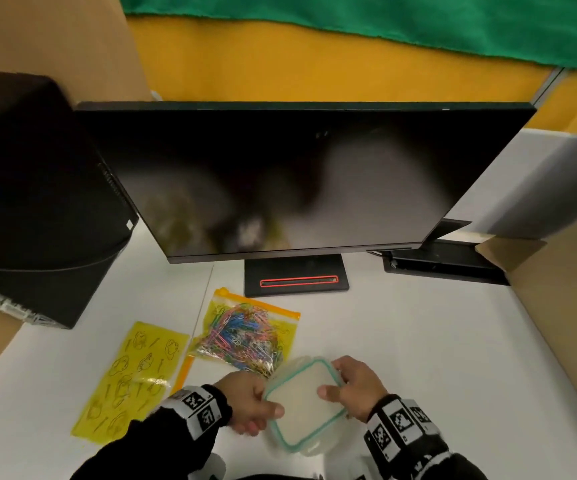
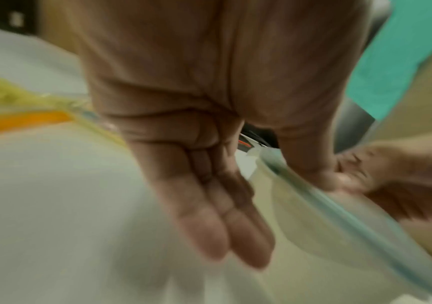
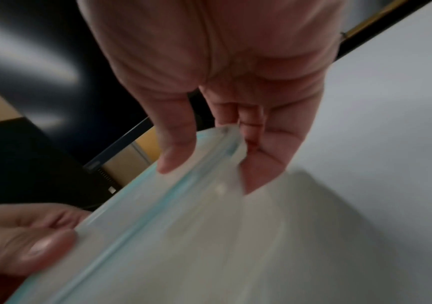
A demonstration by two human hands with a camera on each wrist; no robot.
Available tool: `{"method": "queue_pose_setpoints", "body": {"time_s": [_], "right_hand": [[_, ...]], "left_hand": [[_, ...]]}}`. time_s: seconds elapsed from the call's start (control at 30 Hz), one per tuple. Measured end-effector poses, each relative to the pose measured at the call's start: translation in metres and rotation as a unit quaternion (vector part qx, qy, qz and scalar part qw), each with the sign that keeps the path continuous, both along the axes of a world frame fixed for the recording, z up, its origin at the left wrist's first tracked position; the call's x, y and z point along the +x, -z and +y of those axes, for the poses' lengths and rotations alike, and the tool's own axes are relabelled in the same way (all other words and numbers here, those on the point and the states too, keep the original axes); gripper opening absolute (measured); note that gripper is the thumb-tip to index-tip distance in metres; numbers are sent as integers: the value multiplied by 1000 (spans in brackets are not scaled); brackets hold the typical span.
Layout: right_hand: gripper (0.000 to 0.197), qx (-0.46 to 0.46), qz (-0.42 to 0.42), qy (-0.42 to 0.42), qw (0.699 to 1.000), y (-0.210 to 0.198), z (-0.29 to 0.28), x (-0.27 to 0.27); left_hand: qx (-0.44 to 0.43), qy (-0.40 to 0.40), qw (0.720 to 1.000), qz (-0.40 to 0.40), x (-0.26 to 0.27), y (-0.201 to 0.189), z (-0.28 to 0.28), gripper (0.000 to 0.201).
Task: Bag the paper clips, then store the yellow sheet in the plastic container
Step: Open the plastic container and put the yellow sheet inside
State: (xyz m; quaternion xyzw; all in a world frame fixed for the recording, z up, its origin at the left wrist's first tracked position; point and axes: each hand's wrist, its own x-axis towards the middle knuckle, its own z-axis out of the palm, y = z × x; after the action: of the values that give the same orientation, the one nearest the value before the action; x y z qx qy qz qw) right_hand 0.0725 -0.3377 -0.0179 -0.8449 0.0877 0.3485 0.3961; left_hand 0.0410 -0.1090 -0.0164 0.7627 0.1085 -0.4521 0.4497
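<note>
A clear plastic container (image 1: 302,408) with a teal-rimmed lid on it is at the front of the white desk (image 1: 401,341), blurred and held between both hands. My left hand (image 1: 269,407) grips its left side, with the thumb on the lid and straight fingers along the wall (image 2: 266,205). My right hand (image 1: 335,382) pinches the far right edge (image 3: 209,164), thumb on top and fingers under the rim. The yellow sheet (image 1: 134,379) with black drawings lies flat to the left. A zip bag (image 1: 245,334) full of coloured paper clips lies behind the container.
A black monitor (image 1: 297,178) on its stand (image 1: 295,278) spans the back of the desk. A black computer case (image 1: 37,202) stands at the left. Cardboard walls (image 1: 564,323) close in the right and left sides.
</note>
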Motion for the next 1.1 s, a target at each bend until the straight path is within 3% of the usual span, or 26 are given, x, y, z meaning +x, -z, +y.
{"method": "queue_pose_setpoints", "body": {"time_s": [0.07, 0.17, 0.27, 0.47, 0.57, 0.63, 0.7, 0.77, 0.83, 0.87, 0.9, 1.0, 1.1], "right_hand": [[35, 62, 39, 81, 994, -1, -4, -3], [33, 108, 8, 143, 984, -1, -7, -8], [35, 112, -46, 155, 980, -16, -5, -7], [35, 254, 33, 147, 955, -40, 15, 1], [29, 288, 35, 165, 943, -44, 18, 2], [22, 320, 33, 186, 928, -48, 16, 4], [43, 353, -4, 218, 910, -58, 9, 9], [62, 367, -101, 257, 888, -67, -5, 18], [33, 341, -214, 268, 876, -76, -20, 26], [23, 286, -268, 253, 885, -77, -25, 29], [28, 204, -308, 219, 903, -74, -31, 30], [34, -52, -372, 19, 927, -50, -35, 23], [40, -142, -326, -143, 924, -21, -34, 12]], "left_hand": [[-38, -113, 993, -26, 2, 2, 8, 26], [-55, -173, 981, -67, 6, -4, 11, 23], [-57, -186, 977, -89, 6, -9, 9, 16], [-86, -159, 983, -20, 2, -12, 7, 13], [-125, -231, 965, 23, 4, -20, 8, 23], [-96, -265, 960, -3, 7, -23, 15, 33], [-42, -295, 953, -55, 9, -23, 30, 40], [24, -341, 930, -136, 9, -17, 54, 35], [169, -322, 900, -239, 7, -9, 84, 21], [239, -302, 884, -265, 6, -7, 98, 12], [294, -287, 872, -267, 5, -4, 110, 13], [423, -232, 867, -125, -4, 15, 136, 76], [450, -229, 862, -46, -10, 24, 145, 115]]}}
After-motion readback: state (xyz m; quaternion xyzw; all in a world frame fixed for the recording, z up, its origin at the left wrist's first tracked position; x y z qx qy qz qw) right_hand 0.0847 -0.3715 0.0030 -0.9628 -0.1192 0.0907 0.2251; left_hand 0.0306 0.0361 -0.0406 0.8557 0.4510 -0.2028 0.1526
